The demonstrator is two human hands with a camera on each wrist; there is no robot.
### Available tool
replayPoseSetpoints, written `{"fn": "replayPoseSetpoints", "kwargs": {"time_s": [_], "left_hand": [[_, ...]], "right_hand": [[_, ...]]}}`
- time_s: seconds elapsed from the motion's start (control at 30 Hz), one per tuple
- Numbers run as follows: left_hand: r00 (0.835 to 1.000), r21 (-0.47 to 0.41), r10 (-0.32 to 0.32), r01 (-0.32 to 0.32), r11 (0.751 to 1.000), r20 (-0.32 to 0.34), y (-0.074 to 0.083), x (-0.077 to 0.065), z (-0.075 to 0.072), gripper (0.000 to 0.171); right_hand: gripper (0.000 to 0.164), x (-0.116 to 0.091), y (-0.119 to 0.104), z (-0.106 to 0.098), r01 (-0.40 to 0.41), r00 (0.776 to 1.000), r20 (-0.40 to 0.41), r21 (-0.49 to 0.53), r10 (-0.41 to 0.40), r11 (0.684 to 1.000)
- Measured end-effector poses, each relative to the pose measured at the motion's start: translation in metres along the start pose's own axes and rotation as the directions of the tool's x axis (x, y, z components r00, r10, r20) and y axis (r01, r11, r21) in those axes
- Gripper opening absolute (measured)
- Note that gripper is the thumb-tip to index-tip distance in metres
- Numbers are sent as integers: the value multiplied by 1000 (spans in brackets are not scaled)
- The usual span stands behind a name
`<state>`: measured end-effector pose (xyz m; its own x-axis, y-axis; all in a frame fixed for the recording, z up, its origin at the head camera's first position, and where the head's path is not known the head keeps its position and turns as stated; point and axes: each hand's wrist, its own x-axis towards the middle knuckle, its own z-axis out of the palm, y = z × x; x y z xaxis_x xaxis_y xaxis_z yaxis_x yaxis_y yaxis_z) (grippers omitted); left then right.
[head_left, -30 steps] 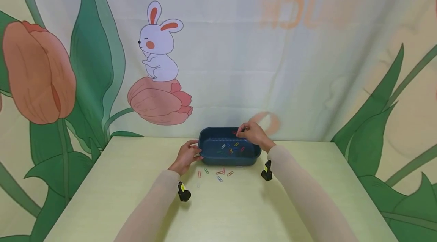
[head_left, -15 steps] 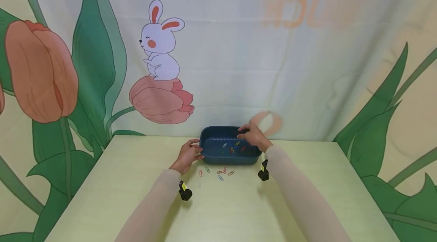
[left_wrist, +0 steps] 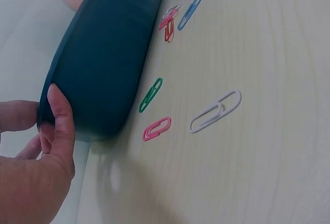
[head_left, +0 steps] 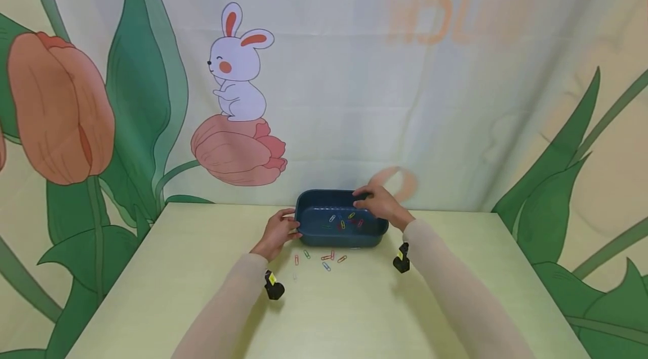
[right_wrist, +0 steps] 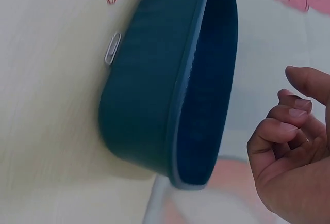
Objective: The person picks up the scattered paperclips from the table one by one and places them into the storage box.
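A dark blue plastic bin [head_left: 334,239] stands at the back of the table, with several coloured paper clips [head_left: 343,224] lying inside it. My left hand [head_left: 278,232] grips the bin's left end; in the left wrist view, fingers lie on both sides of the rim. Over the bin's right back corner hovers my right hand [head_left: 381,201], its thumb apart from the loosely curled fingers and nothing held. In front of the bin lie loose paper clips, among them a blue clip [left_wrist: 190,12], a green clip [left_wrist: 150,95], a pink clip [left_wrist: 157,129] and a white clip [left_wrist: 215,112].
The pale table [head_left: 354,314] runs forward from a printed curtain [head_left: 334,94] hanging right behind the bin. Another white clip [right_wrist: 112,48] lies close against the bin's front wall. A small black camera is strapped at each wrist.
A second ago my right hand pinched a red paper clip over the bin; its fingers have since parted and the clip has left them. My left hand has stayed at the bin's end.
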<state>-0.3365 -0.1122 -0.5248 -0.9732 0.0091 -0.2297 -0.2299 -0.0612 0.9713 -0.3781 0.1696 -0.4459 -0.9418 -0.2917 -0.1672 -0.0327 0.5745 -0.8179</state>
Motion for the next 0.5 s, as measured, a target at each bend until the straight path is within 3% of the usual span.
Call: {"fn": "replayPoseSetpoints", "kwargs": {"time_s": [0.2,0.5], "left_hand": [[1000,-11,-7,7,1000,11,0,-1,0,51],[1000,1,-11,11,1000,4,1,-1,0,50]], "right_hand": [[37,-16,-12,4,61,998,33,-20,-60,998],[35,-35,-23,4,130,991,16,-3,-130,991]]}}
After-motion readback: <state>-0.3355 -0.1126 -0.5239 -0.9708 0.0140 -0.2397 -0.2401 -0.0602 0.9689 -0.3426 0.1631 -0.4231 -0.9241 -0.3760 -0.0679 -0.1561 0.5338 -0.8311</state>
